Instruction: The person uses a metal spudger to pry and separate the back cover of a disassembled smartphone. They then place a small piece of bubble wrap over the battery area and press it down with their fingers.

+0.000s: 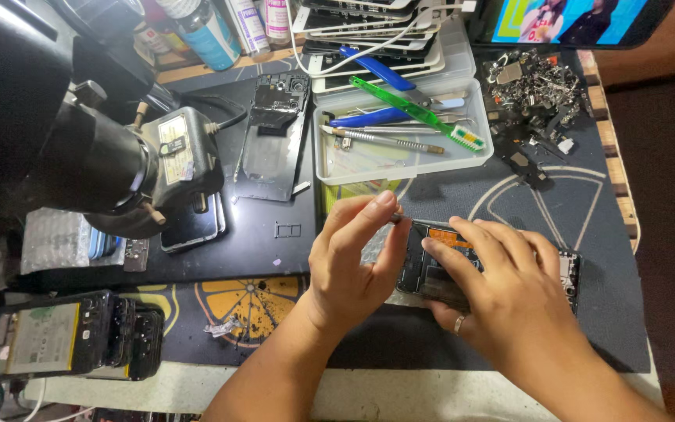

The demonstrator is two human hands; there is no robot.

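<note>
Pinched between my left hand (pixel 349 262) thumb and forefinger: a thin metal tool (pixel 397 218), tip at the opened phone (pixel 439 262). My right hand (pixel 501 289) clamps that phone, near centre on the dark mat (pixel 587 203). Clear tool tray (pixel 400 160) lies beyond.

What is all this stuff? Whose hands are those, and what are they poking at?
The picture comes from a camera worn on a person's head, looking down at their own two hands. The left hand pinches a thin tool and touches it to the top of an opened phone. The right hand, which wears a ring, holds that phone steady on the dark work mat. Above them sits a clear tray with a green toothbrush and blue-handled pliers. Another opened phone lies beside the tray, and a pile of tiny metal parts is at the top right. The big black thing on the left is a microscope.
</note>
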